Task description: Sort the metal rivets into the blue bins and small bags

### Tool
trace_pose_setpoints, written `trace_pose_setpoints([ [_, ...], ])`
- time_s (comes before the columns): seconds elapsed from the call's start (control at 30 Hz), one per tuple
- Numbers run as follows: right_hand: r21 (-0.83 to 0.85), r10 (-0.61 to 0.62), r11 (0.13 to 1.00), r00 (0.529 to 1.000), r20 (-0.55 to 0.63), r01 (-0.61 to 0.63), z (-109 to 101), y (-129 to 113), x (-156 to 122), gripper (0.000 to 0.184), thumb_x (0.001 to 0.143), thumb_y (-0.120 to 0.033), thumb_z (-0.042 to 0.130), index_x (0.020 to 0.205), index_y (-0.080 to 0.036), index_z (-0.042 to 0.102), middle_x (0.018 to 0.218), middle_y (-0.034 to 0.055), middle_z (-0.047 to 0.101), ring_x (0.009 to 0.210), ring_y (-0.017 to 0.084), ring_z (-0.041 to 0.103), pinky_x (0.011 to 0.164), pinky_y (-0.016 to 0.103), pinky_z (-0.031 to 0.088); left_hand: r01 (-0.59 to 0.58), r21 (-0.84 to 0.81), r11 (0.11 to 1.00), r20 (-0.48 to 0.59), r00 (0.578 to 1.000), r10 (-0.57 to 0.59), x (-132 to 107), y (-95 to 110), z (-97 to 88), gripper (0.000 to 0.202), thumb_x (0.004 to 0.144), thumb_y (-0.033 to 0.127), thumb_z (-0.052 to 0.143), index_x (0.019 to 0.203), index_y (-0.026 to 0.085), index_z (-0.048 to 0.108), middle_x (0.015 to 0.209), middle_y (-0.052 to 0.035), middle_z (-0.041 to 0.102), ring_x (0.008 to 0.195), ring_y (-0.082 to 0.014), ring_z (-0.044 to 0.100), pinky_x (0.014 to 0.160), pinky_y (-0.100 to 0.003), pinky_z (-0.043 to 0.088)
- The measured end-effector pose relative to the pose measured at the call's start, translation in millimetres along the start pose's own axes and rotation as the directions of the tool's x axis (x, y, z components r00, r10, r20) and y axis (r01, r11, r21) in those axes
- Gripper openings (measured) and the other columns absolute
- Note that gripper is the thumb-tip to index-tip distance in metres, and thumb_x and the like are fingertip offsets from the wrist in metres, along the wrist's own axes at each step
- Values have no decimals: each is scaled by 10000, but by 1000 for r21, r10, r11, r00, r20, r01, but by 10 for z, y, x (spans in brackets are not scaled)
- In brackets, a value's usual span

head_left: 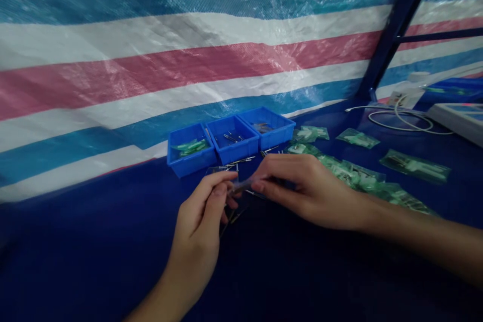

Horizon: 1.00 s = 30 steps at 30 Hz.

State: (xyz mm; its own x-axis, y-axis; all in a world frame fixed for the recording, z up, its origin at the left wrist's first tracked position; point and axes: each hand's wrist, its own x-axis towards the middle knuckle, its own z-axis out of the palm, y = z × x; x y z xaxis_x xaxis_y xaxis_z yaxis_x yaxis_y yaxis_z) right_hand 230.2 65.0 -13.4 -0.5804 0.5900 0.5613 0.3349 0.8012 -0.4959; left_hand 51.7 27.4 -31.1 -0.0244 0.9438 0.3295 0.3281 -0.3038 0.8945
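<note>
Thumb and fingers of my left hand (199,214) are closed on one end of a small clear plastic bag (244,186). At its other end, my right hand (317,186) pinches it between thumb and forefinger. The bag is slightly blurred, and I cannot make out whether anything is inside. Just behind my fingers, several thin metal pins (243,160) lie loose on the dark blue table (113,241). More shiny thin pieces show below my left fingertips, partly hidden by the hand.
Beyond my hands stand three blue bins: one with green pieces (191,157), one with metal pins (234,147), one with small dark pieces (268,133). Filled clear packets (352,173) spread rightward behind my right arm. A white cable (403,123) and white device (458,119) lie far right.
</note>
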Motion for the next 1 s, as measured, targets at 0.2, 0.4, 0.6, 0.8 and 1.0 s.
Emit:
trace_pose_setpoints([
  [0.2, 405, 319, 834, 927, 197, -374, 12, 9, 35, 219, 865, -284, 485, 741, -132, 582, 643, -12, 540, 534, 74, 492, 488, 181, 387, -21, 81, 996, 29, 999, 19, 0, 5, -13, 185, 764, 184, 520, 905, 260, 613, 818, 33, 595, 654, -93, 549, 494, -155, 417],
  [0.4, 320, 288, 871, 916, 280, -372, 10, -1, 39, 260, 880, -292, 461, 722, -134, 594, 613, -18, 514, 537, 75, 447, 490, 191, 351, 58, 16, 998, 67, 996, -58, -3, 8, -1, 105, 806, 305, 551, 867, 228, 590, 791, 15, 633, 684, -119, 589, 525, -181, 441],
  [0.6, 286, 173, 938, 979, 104, -196, 29, 4, -7, 467, 808, -97, 479, 1262, -182, 418, 943, 29, 603, 761, 116, 560, 554, 196, 414, 77, -108, 991, -44, 996, -82, 15, 19, 9, 270, 773, 244, 593, 1028, 250, 503, 650, 66, 604, 618, -94, 574, 562, -169, 432],
  [0.8, 222, 27, 973, 986, 162, -63, 1, -28, 11, 504, 697, 55, 431, 1134, -166, 552, 994, 16, 632, 803, 98, 576, 693, 203, 444, 18, -69, 997, -75, 997, -23, 28, 24, -14, 80, 784, 197, 544, 782, 234, 614, 670, 65, 627, 656, -83, 583, 593, -157, 432],
  [1.0, 247, 246, 935, 967, 71, -256, 30, -14, 34, 144, 847, -236, 533, 957, -165, 592, 856, 11, 642, 725, 101, 579, 609, 196, 441, 22, -17, 1000, 50, 999, -21, 21, 17, -22, 311, 752, 85, 499, 921, 289, 662, 893, 51, 685, 842, -119, 622, 729, -207, 472],
])
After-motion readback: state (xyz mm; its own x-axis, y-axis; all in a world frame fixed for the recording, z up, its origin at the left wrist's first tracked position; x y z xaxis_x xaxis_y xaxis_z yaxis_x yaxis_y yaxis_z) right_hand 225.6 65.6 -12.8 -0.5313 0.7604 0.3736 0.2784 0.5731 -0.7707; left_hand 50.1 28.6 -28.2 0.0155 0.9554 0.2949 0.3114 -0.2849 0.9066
